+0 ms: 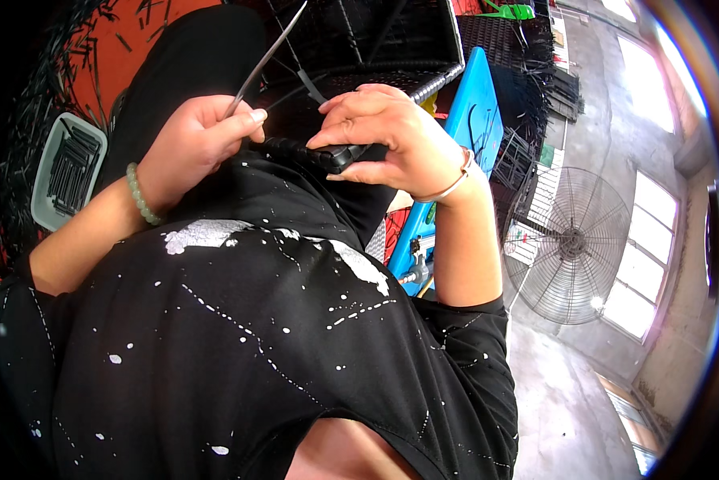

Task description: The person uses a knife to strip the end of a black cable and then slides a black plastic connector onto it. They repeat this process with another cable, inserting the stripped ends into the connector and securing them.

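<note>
In the middle, my left hand (203, 136) is closed in a pinch round a long, thin, glossy dark strip (267, 58), whose free end rises to the upper right. To its right, my right hand (387, 136) is wrapped over the squared end of a black woven bar (339, 160), thumb below and fingers on top. A short grey strip end (310, 86) stands up beside those fingers. Beyond both hands lies a large black woven frame (375, 70) with a wrapped edge. The underside of the bar and the fingertips of my left hand are partly hidden.
A pale green tub (35, 188) of black strips stands at left, near loose strips on a red surface (119, 44). A bright blue board (475, 112) is close to my right forearm. Farther right are a large caged fan (571, 240) and stacked black woven pieces (515, 160).
</note>
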Tool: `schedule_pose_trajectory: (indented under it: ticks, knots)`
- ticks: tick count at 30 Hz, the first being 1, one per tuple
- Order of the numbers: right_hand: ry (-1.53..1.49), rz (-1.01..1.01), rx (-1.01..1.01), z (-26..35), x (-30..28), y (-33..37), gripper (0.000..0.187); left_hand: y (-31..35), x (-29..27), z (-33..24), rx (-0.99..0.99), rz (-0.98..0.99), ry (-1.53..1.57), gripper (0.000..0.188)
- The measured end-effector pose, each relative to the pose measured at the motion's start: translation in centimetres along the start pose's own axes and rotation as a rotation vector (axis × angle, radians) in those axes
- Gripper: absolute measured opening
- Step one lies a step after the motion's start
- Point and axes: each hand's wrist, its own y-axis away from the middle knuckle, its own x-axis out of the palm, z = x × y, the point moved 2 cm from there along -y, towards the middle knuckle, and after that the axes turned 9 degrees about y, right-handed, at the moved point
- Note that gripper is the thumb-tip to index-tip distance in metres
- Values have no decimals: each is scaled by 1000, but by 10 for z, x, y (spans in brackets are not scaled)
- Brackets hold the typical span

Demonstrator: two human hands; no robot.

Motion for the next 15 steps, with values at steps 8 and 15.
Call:
schedule_pose_trajectory:
  ticks: [8,15]
  knots:
    - [5,-40,-10,2,1,-2,35,3,0,-2,-6,-8,34,22]
    - [-20,-50,-10,2,1,-1,35,2,-1,0,-2,-14,48,22]
